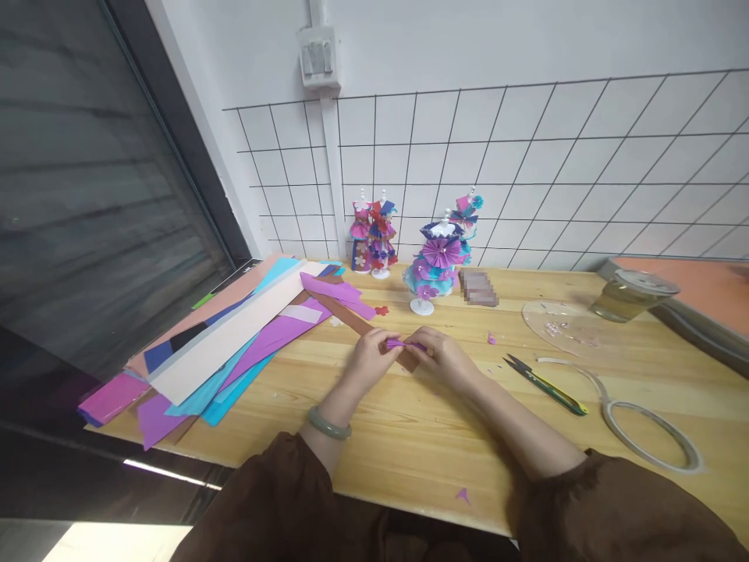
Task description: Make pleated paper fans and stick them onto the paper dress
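Note:
Between my two hands is a small piece of purple paper (pixel 395 343), narrow and gathered at its middle. My left hand (pixel 374 361) pinches its left end with thumb and fingers. The right end is pinched by my right hand (pixel 441 355), whose fingers partly cover it. Under the hands runs a brown paper strip (pixel 346 314) lying slantwise on the table. To the left lies a pile of coloured paper sheets (pixel 234 336) in white, blue, purple and pink. Scissors-like snips (pixel 547 384) with a green and yellow handle rest to the right of my right hand.
Small dress forms in paper dresses stand at the back, the nearest one (pixel 436 265) ahead of my hands. On the right are a roll of white tape (pixel 649 437), a clear dish (pixel 555 332) with tiny pieces and a lidded cup (pixel 632 295). Purple scraps (pixel 463 496) lie on the table.

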Available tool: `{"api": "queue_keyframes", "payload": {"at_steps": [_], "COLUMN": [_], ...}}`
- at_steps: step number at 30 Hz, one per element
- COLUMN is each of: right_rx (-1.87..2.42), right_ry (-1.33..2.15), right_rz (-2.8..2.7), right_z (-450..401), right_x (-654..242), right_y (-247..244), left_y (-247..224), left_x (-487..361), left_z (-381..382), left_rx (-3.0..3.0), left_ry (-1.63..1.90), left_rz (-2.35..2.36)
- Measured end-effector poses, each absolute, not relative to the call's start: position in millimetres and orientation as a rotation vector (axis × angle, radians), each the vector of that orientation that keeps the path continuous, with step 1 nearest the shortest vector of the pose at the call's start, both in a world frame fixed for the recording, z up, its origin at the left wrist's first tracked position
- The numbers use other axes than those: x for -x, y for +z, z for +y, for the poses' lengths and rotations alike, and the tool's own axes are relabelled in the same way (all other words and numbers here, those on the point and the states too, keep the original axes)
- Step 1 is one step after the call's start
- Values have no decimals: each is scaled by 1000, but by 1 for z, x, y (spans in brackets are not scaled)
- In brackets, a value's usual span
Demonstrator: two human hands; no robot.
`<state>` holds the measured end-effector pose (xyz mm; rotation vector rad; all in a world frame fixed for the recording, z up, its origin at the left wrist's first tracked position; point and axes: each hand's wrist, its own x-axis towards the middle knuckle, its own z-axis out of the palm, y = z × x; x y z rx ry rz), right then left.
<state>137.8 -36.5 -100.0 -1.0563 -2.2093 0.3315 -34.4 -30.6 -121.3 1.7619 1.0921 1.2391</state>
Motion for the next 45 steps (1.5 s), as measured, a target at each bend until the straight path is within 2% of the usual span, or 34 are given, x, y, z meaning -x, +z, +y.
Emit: {"api": "queue_keyframes", "payload": {"at_steps": [7,17,45], "right_rx": [1104,1095,1110], "right_ry": [297,329,325], "right_rz": [-2228,-2263,-2233], "right_z": [-36,-37,-36], "right_x": [-138,-138,-141], "right_y": [-101,-101,-105], "left_y": [-121,-126,-123], "left_x": [38,37,38], "left_z": [-29,-28,-30], "left_rx": [-1962,-2094,-1995], "left_ry": [1179,1285,1244], "left_rz": [1158,1172,1149]}}
